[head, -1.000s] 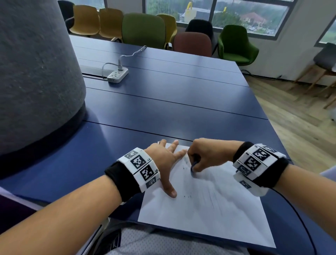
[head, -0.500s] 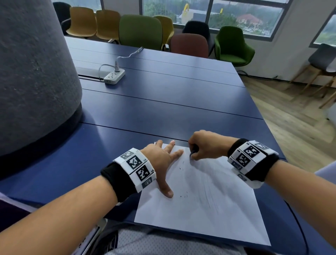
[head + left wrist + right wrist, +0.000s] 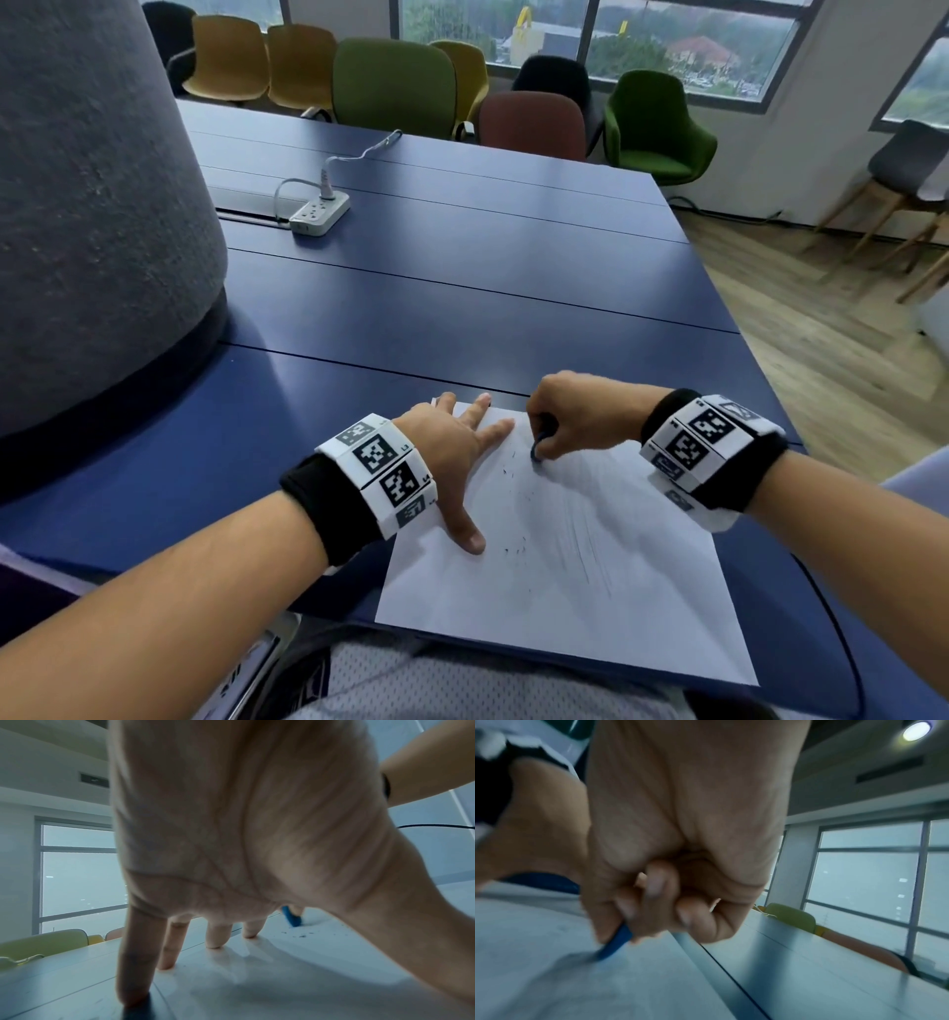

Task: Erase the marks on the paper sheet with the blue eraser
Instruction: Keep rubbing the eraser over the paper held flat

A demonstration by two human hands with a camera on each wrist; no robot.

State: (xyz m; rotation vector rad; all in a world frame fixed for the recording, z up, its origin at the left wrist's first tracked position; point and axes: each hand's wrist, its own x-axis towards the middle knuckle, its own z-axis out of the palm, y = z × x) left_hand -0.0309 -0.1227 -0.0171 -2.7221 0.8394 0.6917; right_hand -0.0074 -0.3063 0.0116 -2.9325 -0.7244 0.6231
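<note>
A white paper sheet (image 3: 565,580) lies at the near edge of the blue table (image 3: 462,288), with faint pencil streaks and dark eraser crumbs on it. My left hand (image 3: 462,452) lies flat with spread straight fingers (image 3: 216,935) pressing the sheet's upper left corner. My right hand (image 3: 570,416) is curled into a fist that pinches the blue eraser (image 3: 535,452), whose tip touches the paper near its top edge. In the right wrist view the eraser (image 3: 616,941) pokes out under the fingers; the left wrist view shows the eraser (image 3: 291,915) beyond my fingers.
A big grey felt cylinder (image 3: 92,205) stands at the left on the table. A white power strip (image 3: 318,213) with its cable lies farther back. Coloured chairs (image 3: 395,82) line the far edge. Wooden floor (image 3: 821,329) is to the right.
My right hand rubbed the eraser up toward the paper's top edge and has come back down a little. The left hand stayed pressed on the sheet. More crumbs lie on the paper.
</note>
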